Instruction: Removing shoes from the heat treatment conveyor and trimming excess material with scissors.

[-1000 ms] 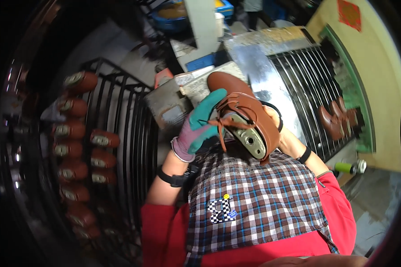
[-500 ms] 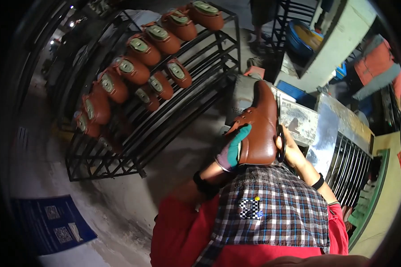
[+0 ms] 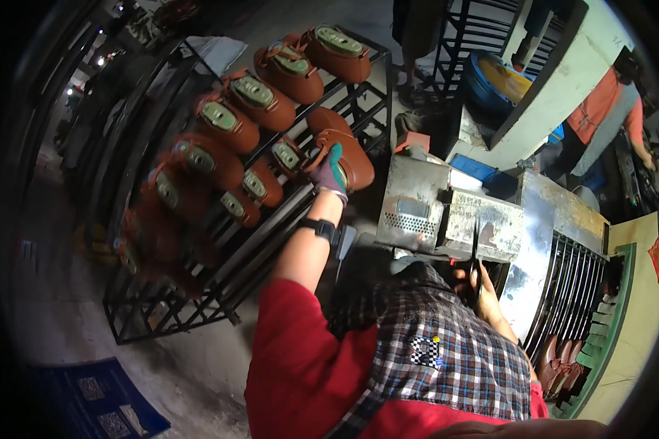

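My left hand (image 3: 329, 175), in a green and purple glove, is closed on a brown leather shoe (image 3: 356, 162) at the right end of a black metal rack (image 3: 373, 121). Whether the shoe touches the rack I cannot tell. Several brown shoes (image 3: 256, 95) sit in two rows on that rack, openings turned toward me with pale green lasts inside. Over by the metal machine, my bare right hand (image 3: 488, 294) grips dark scissors (image 3: 477, 245), their blades pointing away from me. Its fingers are partly hidden behind the handles.
A metal machine box (image 3: 414, 194) and a bench stand ahead, with a barred conveyor (image 3: 567, 282) at the right. Finished-looking brown shoes (image 3: 560, 362) lie beside it. A blue tub (image 3: 490, 84) is at the back. A person in orange (image 3: 600, 110) works at the far right.
My left hand has carried the shoe from in front of my body leftward to the rack. The right hand has let go of the shoe and dropped slightly, still with the scissors.
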`<state>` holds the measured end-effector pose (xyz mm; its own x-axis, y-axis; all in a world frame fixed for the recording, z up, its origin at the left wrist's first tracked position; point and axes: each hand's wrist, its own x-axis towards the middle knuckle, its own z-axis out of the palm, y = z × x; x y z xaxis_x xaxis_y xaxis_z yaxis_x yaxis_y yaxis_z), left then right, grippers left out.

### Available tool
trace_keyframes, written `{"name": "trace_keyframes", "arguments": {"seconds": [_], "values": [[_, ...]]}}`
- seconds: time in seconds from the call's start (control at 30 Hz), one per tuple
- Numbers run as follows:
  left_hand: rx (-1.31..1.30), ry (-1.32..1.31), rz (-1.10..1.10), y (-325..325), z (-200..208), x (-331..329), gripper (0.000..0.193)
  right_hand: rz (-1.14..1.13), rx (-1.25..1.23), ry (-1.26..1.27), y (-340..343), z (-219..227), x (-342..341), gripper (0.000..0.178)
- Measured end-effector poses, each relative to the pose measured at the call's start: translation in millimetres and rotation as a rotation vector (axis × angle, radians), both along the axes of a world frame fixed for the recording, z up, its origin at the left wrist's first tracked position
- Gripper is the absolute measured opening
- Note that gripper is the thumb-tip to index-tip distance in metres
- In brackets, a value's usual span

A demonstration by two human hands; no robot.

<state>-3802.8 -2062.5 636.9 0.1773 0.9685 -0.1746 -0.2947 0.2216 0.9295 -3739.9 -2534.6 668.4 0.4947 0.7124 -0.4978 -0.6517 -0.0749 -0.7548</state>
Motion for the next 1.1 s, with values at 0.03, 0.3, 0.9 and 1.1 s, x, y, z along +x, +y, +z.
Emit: {"name": "trace_keyframes", "arguments": {"seconds": [0.03,0.3,0.9,1.1], "values": [[-0.032,0.273,0.128,22,-8,16,0.065,-0.086,-0.064,0.038,-7,-2,-5,0.071],[0.03,1.033,0.369,120,2,62,0.046,-0.488,-0.24,0.28,-36,3,-45,0.051],[0.352,0.167,-0.887,-119,6,119,0.064,-0.447,-0.396,-0.05,-52,-44,16,0.074],[0.701,0.374,-1.454,-220,1,190,0.074,-0.345,-1.061,-0.581,-102,-69,-11,0.061]]}}
